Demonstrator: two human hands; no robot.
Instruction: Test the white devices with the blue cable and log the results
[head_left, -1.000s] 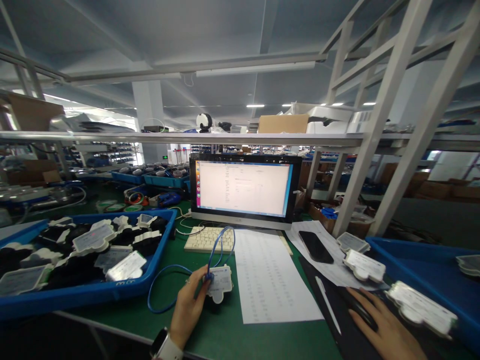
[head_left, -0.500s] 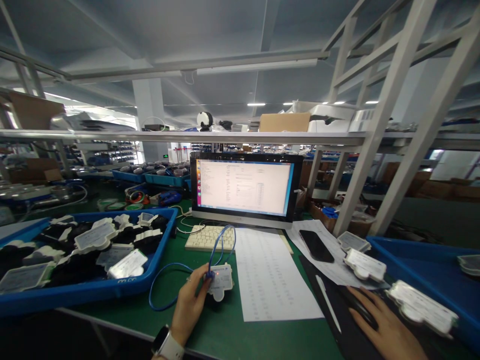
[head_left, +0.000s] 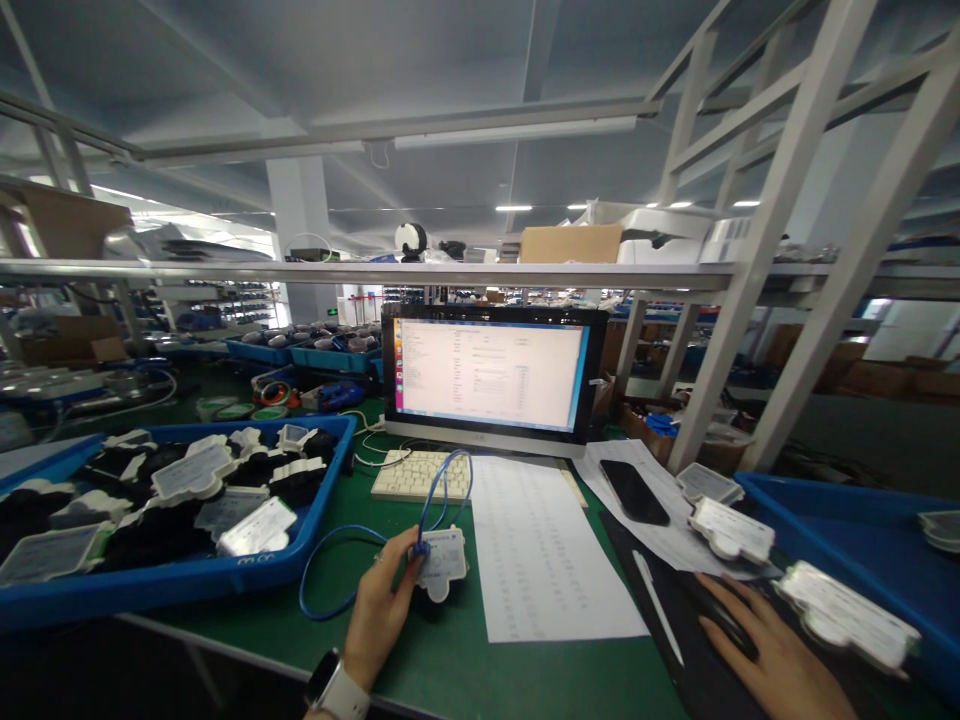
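Near the front edge of the green bench (head_left: 420, 670), left hand (head_left: 382, 615) lay against the left side of a small white module (head_left: 442, 562), fingers curled round the blue plug where the blue cable (head_left: 337, 560) entered it. Grip was closed on that plug/module edge, thumb side toward the unit. Module sat flat on the bench, label up, just left of the printed sheet (head_left: 547, 560), touching or nearly touching its edge, couldn't tell which. From the grip the module lay directly right and slightly forward; its longer side ran roughly left-right, cable exiting on the left and looping up over toward the keyboard (head_left: 409, 475) and back round to the left of the wrist. A watch (head_left: 330, 685) showed on that wrist

Right hand (head_left: 772, 655) was well apart, far right, palm down over a dark mouse (head_left: 720, 615) on the black mat (head_left: 675, 640), fingers draped, loosely closed over it rather than pinching. A pen (head_left: 656, 620) lay on the mat just left of it, long axis running front-to-back

Left hand was clearly the nearer one to the module; right hand had the sheet and mat between it and the unit

Monitor (head_left: 491, 375) stood behind the keyboard showing a white window. Blue tray (head_left: 247, 575) with more white and black modules sat to the left, a phone (head_left: 634, 490) on papers to the right, more white modules (head_left: 731, 530) beside the right-hand blue tray (head_left: 847, 540)
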